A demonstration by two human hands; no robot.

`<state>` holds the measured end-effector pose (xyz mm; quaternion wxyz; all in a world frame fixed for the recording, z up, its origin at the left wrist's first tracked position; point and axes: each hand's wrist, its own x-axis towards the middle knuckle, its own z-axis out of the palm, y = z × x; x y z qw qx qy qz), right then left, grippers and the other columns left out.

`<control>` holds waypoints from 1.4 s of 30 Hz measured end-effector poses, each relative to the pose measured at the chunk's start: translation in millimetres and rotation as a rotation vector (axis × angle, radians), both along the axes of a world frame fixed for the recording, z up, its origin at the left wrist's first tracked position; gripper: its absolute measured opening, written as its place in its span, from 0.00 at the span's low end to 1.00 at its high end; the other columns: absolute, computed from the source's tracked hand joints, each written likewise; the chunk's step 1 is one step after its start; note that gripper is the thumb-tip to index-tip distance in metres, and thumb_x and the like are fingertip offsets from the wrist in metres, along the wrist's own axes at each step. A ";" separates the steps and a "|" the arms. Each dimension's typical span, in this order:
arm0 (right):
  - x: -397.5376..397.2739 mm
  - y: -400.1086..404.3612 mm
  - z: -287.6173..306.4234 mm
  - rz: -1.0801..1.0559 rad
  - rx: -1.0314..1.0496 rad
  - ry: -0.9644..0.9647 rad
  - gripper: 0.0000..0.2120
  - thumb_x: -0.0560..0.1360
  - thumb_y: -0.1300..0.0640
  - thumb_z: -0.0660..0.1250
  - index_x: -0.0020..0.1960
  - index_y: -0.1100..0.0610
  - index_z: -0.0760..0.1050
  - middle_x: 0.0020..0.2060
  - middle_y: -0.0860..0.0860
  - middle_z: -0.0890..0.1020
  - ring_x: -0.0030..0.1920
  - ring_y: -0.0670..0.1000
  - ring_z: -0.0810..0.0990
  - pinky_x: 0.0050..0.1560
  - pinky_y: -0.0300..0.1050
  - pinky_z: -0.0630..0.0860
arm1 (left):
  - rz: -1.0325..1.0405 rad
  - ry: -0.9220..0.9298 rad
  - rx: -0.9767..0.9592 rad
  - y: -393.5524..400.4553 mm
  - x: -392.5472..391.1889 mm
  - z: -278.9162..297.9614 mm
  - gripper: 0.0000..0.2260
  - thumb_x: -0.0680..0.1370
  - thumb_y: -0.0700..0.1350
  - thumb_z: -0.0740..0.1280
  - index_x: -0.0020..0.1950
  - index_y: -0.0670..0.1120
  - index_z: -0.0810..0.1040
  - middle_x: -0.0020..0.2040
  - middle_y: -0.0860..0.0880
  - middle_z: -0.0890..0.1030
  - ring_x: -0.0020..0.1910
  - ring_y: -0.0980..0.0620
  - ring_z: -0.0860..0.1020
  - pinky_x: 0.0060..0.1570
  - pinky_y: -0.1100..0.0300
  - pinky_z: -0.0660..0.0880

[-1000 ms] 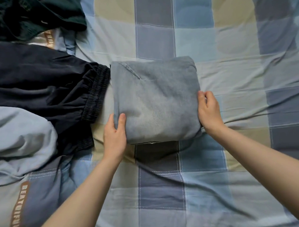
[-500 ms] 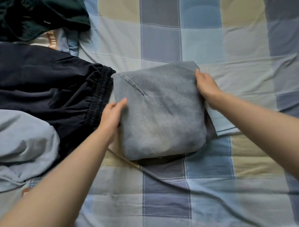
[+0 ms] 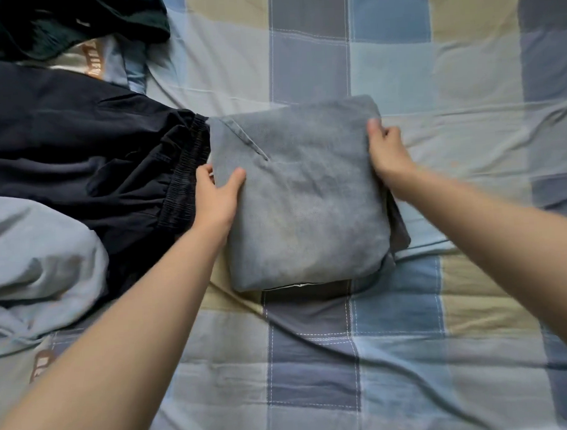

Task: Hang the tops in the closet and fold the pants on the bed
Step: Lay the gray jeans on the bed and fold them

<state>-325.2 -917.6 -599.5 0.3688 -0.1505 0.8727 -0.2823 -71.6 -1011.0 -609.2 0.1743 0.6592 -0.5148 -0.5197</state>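
My arms: two bare arms reach out from the bottom edge, one on each side.
Bed (image 3: pixel 315 376): one bed, with a cover of blue, gray and tan squares. It lies under everything.
Gray pants (image 3: pixel 301 197): one pair, folded into a thick square. They sit on the bed in the middle, between my two hands.
My left hand (image 3: pixel 218 196): it grips the left edge of the gray pants. My thumb lies on top and my fingers curl down at the side.
My right hand (image 3: pixel 385 148): it grips the top right corner of the gray pants. My thumb is on top and my fingers are tucked under the edge.
My hands together: well apart, one on each side of the folded square.
Light blue top (image 3: pixel 37 255): one, bunched up at the left, near me.
Black pants (image 3: pixel 78 158): one pair, spread out at the left. The stretchy waistband touches the left edge of the gray pants.
Dark green clothes (image 3: pixel 66 22): one heap in the far left corner. I cannot tell what kind.
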 end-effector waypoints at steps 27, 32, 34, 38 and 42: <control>65.6 131.4 -15.9 0.007 0.022 -0.041 0.23 0.79 0.40 0.56 0.62 0.58 0.68 0.58 0.57 0.78 0.59 0.59 0.75 0.52 0.48 0.69 | 0.057 -0.353 0.025 99.4 44.4 -3.9 0.19 0.77 0.59 0.65 0.56 0.43 0.74 0.57 0.41 0.79 0.57 0.42 0.75 0.56 0.52 0.68; 76.3 119.0 -6.9 -0.052 0.025 -0.064 0.27 0.77 0.36 0.57 0.64 0.56 0.65 0.60 0.58 0.78 0.61 0.61 0.74 0.60 0.51 0.70 | 0.093 -0.065 0.208 87.0 39.5 5.3 0.22 0.77 0.59 0.65 0.65 0.46 0.76 0.59 0.49 0.79 0.58 0.50 0.77 0.62 0.54 0.72; 80.6 118.7 -0.6 -0.075 0.024 -0.018 0.26 0.77 0.37 0.57 0.63 0.57 0.67 0.58 0.59 0.78 0.60 0.62 0.75 0.56 0.50 0.70 | 0.079 -0.042 0.182 85.5 36.2 16.6 0.22 0.77 0.56 0.68 0.66 0.46 0.75 0.59 0.50 0.79 0.57 0.51 0.78 0.62 0.55 0.73; 94.0 136.6 32.1 -0.115 -0.032 0.076 0.22 0.79 0.41 0.58 0.62 0.57 0.68 0.55 0.59 0.79 0.56 0.62 0.77 0.48 0.50 0.71 | 0.074 -0.045 0.024 104.7 35.6 54.8 0.16 0.77 0.51 0.70 0.61 0.45 0.78 0.55 0.49 0.81 0.51 0.54 0.79 0.50 0.64 0.74; 104.6 173.5 88.4 -0.126 -0.045 0.157 0.19 0.79 0.45 0.59 0.65 0.56 0.69 0.58 0.59 0.80 0.57 0.62 0.77 0.53 0.52 0.72 | 0.099 -0.032 0.019 146.5 44.4 103.2 0.12 0.77 0.50 0.70 0.57 0.46 0.79 0.51 0.51 0.82 0.51 0.53 0.80 0.50 0.61 0.75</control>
